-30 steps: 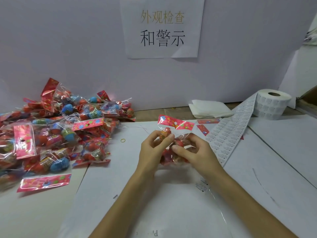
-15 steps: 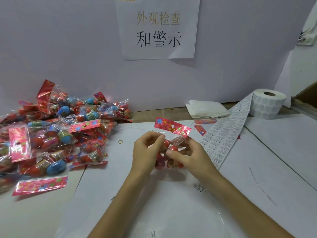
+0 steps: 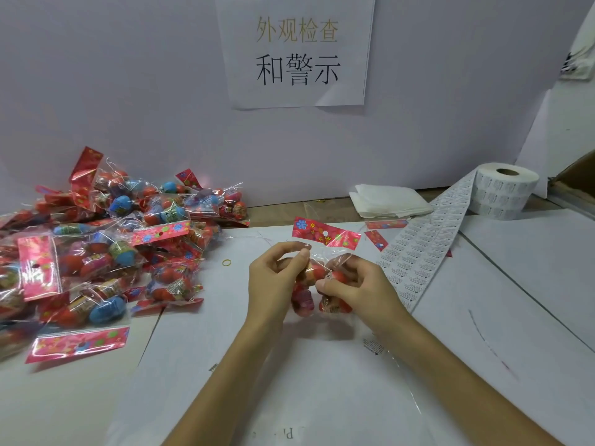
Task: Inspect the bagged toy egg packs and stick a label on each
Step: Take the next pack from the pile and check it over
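Centre of frame: left hand [image 3: 273, 278] and right hand [image 3: 357, 288] both pinch one pack [image 3: 325, 235] held above the table [image 3: 531, 268]; the slick pack may slip from the fingertips [image 3: 302, 254], or bunched eggs [image 3: 302, 299] may hide a defect; label strip [image 3: 418, 249], right, untouched.

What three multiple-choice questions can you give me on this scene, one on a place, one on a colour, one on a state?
1. Where on the table is the label roll? A left edge; B centre; C far right.
2. What colour is the header card of the held pack? A plain white; B red with flowers; C green.
3. The held pack is: A lying untouched; B gripped by the left hand and right hand; C on a hook.
Answers: C, the roll stands at the far right; B, the card is red with blue and yellow flowers; B, both hands' fingers curl round it.
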Demonstrator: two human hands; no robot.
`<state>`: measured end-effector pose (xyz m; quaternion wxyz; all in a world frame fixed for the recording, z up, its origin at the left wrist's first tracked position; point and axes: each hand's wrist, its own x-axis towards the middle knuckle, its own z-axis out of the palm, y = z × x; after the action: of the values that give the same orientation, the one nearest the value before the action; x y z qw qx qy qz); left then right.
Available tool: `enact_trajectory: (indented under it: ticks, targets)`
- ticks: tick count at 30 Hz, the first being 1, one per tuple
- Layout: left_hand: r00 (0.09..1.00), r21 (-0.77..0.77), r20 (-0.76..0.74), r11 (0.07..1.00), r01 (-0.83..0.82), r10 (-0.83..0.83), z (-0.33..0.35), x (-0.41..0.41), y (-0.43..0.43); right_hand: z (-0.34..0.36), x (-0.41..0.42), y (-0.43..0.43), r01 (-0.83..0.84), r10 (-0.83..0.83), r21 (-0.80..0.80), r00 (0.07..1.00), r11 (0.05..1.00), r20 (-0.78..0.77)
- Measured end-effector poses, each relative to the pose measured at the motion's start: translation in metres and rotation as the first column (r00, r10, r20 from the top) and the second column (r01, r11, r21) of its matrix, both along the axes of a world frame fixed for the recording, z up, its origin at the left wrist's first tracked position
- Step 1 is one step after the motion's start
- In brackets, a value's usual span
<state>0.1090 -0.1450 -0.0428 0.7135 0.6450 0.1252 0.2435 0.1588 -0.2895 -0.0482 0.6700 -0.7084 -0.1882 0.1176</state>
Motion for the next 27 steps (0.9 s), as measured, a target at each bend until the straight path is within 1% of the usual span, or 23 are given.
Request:
enact_trajectory:
  ticks: [2,4,8,10,12,15,18,21,23,25,27]
  targets:
    - [1.0,-0.004,-0.018,1.0,0.006,-0.006,0.0,0.001,0.0,0.002,0.001,-0.002,-0.012,0.013,0.044,0.999,0.999,-0.043]
    - [0.998,-0.035,-0.043,0.999,0.034,-0.035,0.001,0.002,0.0,0.005,0.001,-0.003,-0.008,0.01,0.049,0.999,0.999,-0.04]
    - [0.98,-0.102,-0.118,0.984,0.147,-0.159,0.004,0.001,-0.001,0.008,0.003,-0.006,0.044,-0.042,0.062,0.999,0.997,-0.018]
    - [0.962,-0.131,-0.123,0.965,0.227,-0.244,0.004,0.0,-0.002,0.01,0.005,-0.008,0.054,-0.053,0.088,0.998,0.995,-0.015]
    - [0.95,-0.111,-0.109,0.954,0.279,-0.291,0.003,-0.002,-0.005,0.012,0.007,-0.011,0.062,-0.062,0.093,0.998,0.994,0.001]
    - [0.972,-0.025,-0.065,0.974,0.226,-0.227,0.001,-0.002,-0.006,0.013,0.008,-0.013,0.041,-0.042,0.065,0.999,0.997,0.023]
    - [0.986,-0.009,-0.036,0.986,0.165,-0.165,-0.001,0.0,-0.001,0.014,0.007,-0.012,0.02,-0.022,0.047,0.999,0.999,0.037]
    - [0.99,0.028,-0.068,0.992,0.127,-0.125,-0.001,0.001,0.002,0.018,0.008,-0.013,0.103,-0.109,0.084,0.992,0.991,0.06]
    - [0.985,0.017,-0.082,0.988,0.153,-0.151,0.001,0.001,0.001,0.02,0.011,-0.016,0.176,-0.182,0.084,0.981,0.981,0.072]
    - [0.982,0.009,-0.08,0.985,0.173,-0.172,0.002,0.001,0.0,0.021,0.014,-0.019,0.207,-0.209,0.114,0.978,0.972,0.008]
    - [0.981,0.009,-0.077,0.984,0.179,-0.178,0.002,0.001,-0.001,0.022,0.015,-0.021,0.207,-0.195,0.157,0.977,0.966,-0.088]
